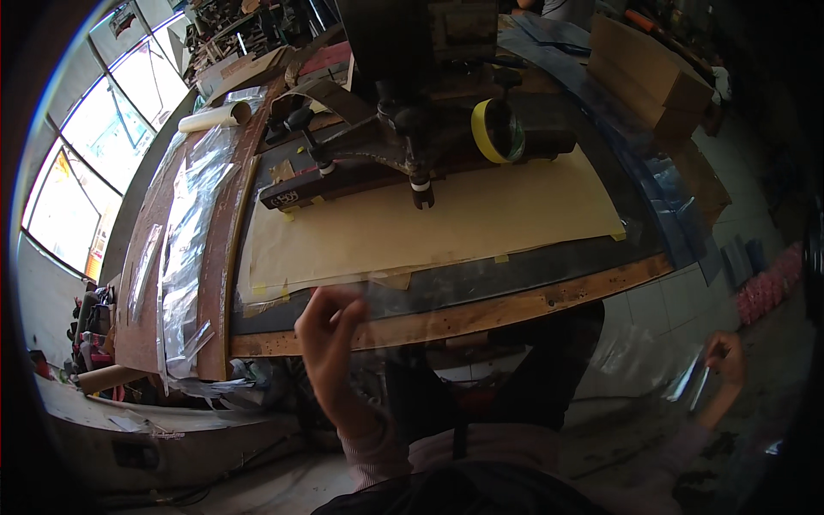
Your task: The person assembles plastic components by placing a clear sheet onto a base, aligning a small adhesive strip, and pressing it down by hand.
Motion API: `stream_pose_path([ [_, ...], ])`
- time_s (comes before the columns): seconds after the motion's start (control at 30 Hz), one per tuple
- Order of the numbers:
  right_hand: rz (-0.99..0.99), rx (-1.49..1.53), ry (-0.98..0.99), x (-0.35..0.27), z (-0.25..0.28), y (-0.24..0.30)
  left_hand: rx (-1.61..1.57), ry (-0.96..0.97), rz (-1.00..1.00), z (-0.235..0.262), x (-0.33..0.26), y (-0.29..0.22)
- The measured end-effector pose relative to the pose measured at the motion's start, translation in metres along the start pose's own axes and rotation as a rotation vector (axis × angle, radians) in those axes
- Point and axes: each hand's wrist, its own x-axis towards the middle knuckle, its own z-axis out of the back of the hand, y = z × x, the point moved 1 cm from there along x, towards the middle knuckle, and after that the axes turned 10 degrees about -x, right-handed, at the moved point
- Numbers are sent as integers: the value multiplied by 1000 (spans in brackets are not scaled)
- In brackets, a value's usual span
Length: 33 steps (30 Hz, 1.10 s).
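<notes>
Between my two hands a clear plastic sheet [631,362] hangs in front of my lap; only its glints and creases show. My left hand [330,335] is closed in a pinch on its left part, just over the table's wooden front edge. Far out to the right and lower, my right hand [726,359] is closed on the sheet's other end, beside a bright fold. Beyond my left hand lies a tan paper sheet [446,225], fixed with bits of yellow tape to a dark board [631,232]. A black press bar [360,176] rests across its far part.
A yellow tape roll [493,130] hangs at the machine's arm [378,142]. Clear film strips [193,223] and a rolled paper tube [215,118] lie on the left boards. At the right are bluish plastic sheets [652,184], a cardboard box [648,73] and a pink bundle [768,283].
</notes>
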Motion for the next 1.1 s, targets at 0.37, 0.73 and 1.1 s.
stream_pose_path([
  [0.37, 984, -784, 323, 130, -148, 247, 1165, 532, 342, 32, -107, 34],
  [0.73, 1475, -822, 842, 94, -318, 247, 745, 479, -327, -34, -47, 15],
  [1.1, 1552, -711, 831, 58, -287, 260, -91, 1384, -58, -68, -46, 59],
])
